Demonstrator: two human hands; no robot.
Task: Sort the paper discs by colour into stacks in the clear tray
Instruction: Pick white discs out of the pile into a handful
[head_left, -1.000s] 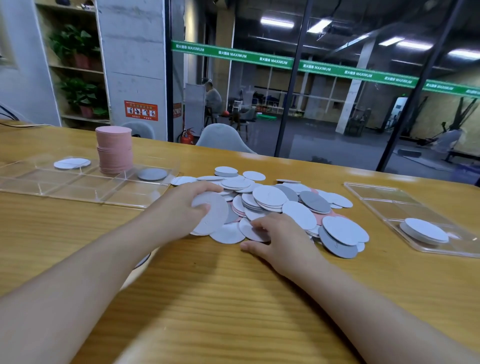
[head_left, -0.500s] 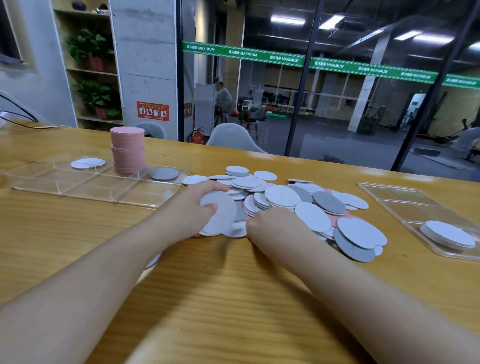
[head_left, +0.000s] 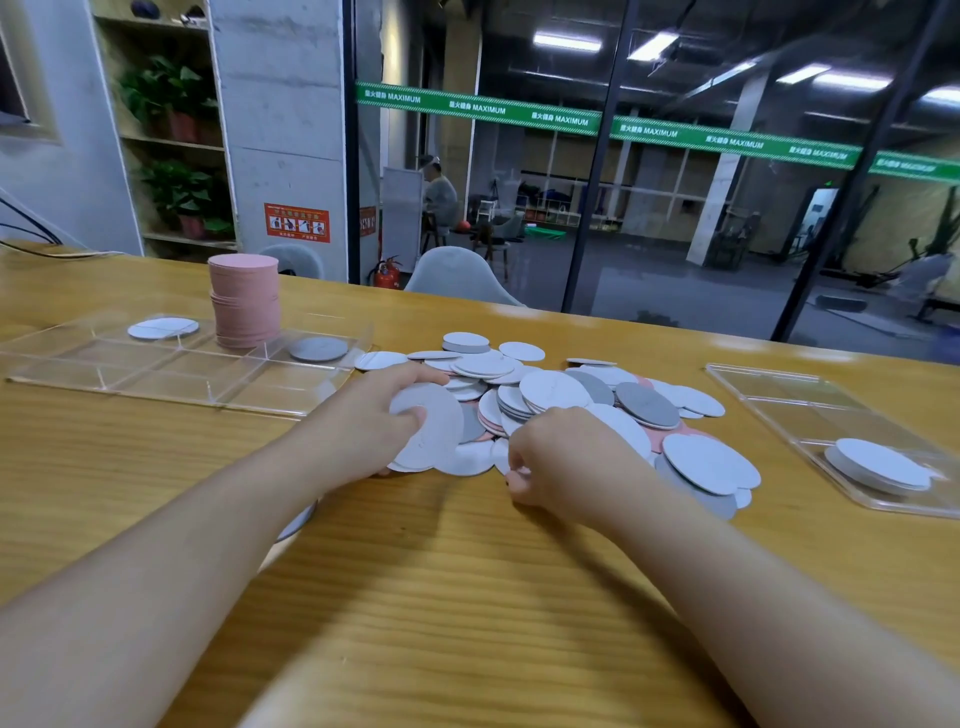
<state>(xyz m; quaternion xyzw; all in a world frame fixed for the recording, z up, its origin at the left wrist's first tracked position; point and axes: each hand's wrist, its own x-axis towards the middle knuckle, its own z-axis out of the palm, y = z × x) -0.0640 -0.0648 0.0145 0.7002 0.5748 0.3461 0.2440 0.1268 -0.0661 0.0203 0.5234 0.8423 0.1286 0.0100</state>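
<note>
White, grey and pink paper discs (head_left: 558, 395) lie heaped beside the clear tray (head_left: 171, 371) holding a tall pink stack (head_left: 244, 301).

You are seated at a long wooden table (head_left: 467, 597) in a commercial workspace adjoining a gym. A glass partition (head_left: 675, 208) carries a green banner (head_left: 561, 120) reading "MAXIMUM". Beyond it are ceiling strip lights (head_left: 566, 41) and an open floor. Left: a shelf with potted plants (head_left: 171, 104), a fire extinguisher (head_left: 387, 273) and a safety notice (head_left: 296, 223).

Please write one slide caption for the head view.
Left hand holds white discs; right hand picks from the pile.
</note>
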